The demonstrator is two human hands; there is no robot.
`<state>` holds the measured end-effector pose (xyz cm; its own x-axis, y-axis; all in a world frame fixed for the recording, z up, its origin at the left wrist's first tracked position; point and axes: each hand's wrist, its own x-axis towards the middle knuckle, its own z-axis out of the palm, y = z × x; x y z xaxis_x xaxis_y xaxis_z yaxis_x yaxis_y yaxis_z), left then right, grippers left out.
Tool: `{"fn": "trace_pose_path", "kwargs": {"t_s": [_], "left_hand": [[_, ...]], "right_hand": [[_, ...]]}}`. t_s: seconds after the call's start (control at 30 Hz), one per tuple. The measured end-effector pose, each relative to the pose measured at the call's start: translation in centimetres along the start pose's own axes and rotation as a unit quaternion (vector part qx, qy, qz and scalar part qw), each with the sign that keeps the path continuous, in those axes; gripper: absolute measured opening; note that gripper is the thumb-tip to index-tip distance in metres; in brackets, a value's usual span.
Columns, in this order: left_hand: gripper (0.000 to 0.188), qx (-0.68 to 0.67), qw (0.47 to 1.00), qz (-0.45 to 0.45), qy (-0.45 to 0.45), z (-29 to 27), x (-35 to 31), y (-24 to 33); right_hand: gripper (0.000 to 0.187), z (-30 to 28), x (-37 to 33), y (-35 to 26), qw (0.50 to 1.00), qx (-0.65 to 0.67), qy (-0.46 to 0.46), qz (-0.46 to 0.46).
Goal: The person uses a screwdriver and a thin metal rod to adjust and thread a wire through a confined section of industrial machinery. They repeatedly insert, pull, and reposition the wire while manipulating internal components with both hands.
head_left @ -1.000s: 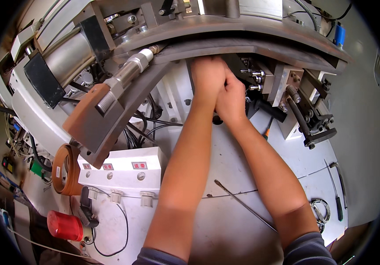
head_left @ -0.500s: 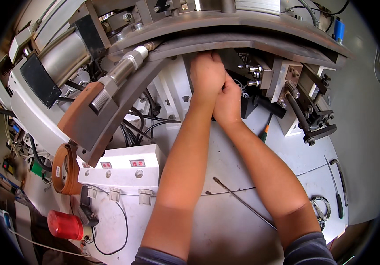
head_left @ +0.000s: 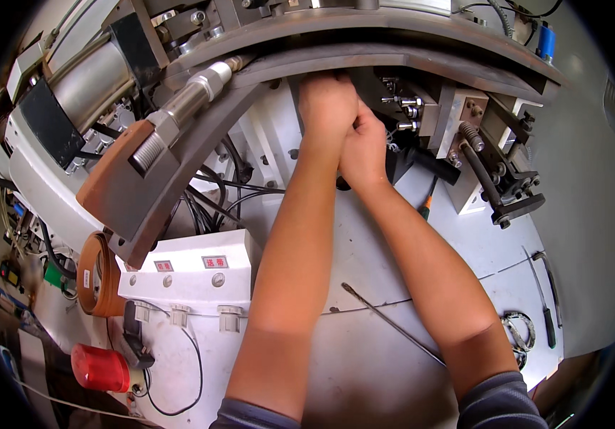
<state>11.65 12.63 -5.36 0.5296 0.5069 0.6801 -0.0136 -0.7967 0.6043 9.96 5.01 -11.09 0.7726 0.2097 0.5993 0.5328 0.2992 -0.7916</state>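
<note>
Both my hands are up close together beneath the curved steel plate of a machine. My left hand is bent into a closed shape, its fingertips hidden under the plate. Just below and to its right, my right hand is closed too, its curled fingers against the left hand. Whatever they grip is out of sight behind the knuckles. Right of the hands, several bolts stick out of a metal block. A black cylinder lies below those bolts.
A white control box with knobs stands left of my forearms, near an orange-brown roll and a red warning lamp. Black cables run behind the box. A long metal rod, a green-and-orange handle and a screwdriver lie rightward.
The whole view has shifted slightly, so the machine and box appear a little further left. My hands stay together under the plate in nearly the same pose.
</note>
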Motion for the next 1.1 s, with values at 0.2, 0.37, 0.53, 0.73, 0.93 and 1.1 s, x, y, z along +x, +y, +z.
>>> {"fn": "trace_pose_path", "kwargs": {"t_s": [0.2, 0.37, 0.53, 0.73, 0.93, 1.1], "left_hand": [[0.031, -0.063, 0.994, -0.076, -0.043, 0.9, -1.0, 1.7], [0.031, -0.088, 0.996, -0.026, 0.006, 1.0, -0.9, 0.9], [0.028, -0.066, 0.997, -0.01, 0.03, 1.3, -1.0, -0.7], [0.029, -0.061, 0.998, 0.015, 0.004, 0.8, 0.3, -0.7], [0.033, -0.102, 0.994, -0.011, 0.038, 1.0, -1.5, -0.1], [0.032, -0.072, 0.995, 0.011, 0.067, 1.1, 0.4, -0.8]], "right_hand": [[0.038, -0.8, 0.1, 1.5, 0.999, 0.022, 0.03, -0.037], [0.043, -0.9, 0.7, 2.1, 0.998, -0.012, 0.03, -0.059], [0.042, -0.6, -0.4, 1.3, 0.999, -0.002, -0.016, -0.035], [0.042, 0.2, 0.8, 0.9, 0.998, 0.033, 0.007, -0.05], [0.04, -0.5, -0.4, 1.8, 0.999, 0.027, -0.001, -0.027], [0.042, -0.2, 0.5, 0.2, 1.0, 0.017, -0.011, -0.016]]}}
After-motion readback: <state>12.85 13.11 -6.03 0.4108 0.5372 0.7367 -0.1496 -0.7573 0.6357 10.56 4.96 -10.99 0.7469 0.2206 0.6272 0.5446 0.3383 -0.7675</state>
